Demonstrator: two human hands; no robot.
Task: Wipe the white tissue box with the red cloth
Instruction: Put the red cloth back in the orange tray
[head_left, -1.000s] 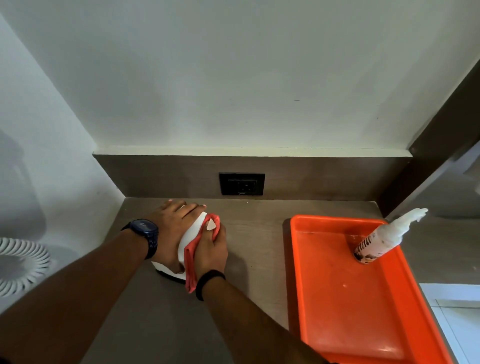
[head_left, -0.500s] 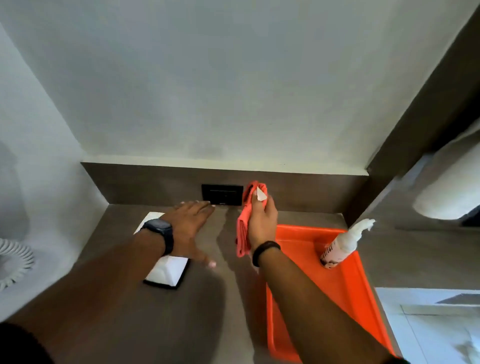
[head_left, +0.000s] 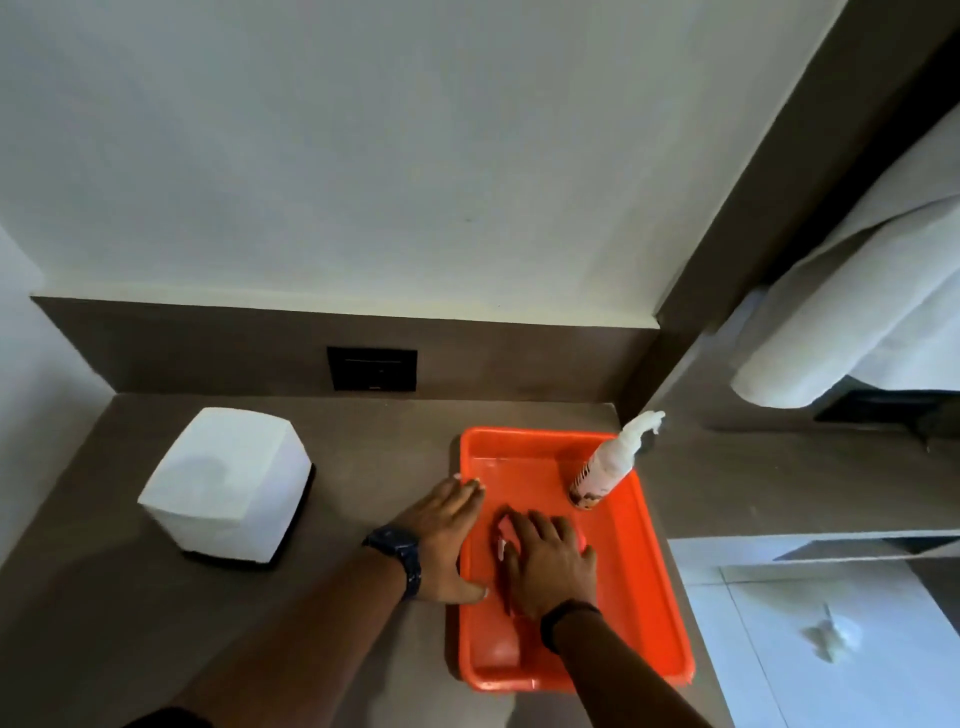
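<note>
The white tissue box (head_left: 228, 483) stands alone on the brown counter at the left, on a dark base, with nothing touching it. The red cloth (head_left: 500, 532) lies in the orange tray (head_left: 631, 613), mostly hidden under my right hand (head_left: 548, 564), whose fingers curve down over it. My left hand (head_left: 441, 540), with a dark watch on the wrist, rests flat and empty across the tray's left rim, fingers spread. Both hands are well to the right of the box.
A white pump bottle (head_left: 605, 470) leans in the tray's far right corner. A black wall socket (head_left: 372, 369) sits in the brown backsplash. White fabric (head_left: 841, 332) hangs at the right, above a white cabinet (head_left: 810, 639). The counter ends just right of the tray.
Both hands left the tissue box and moved right. My right hand carried the red cloth down into the orange tray; my left hand came to rest on the tray's rim.
</note>
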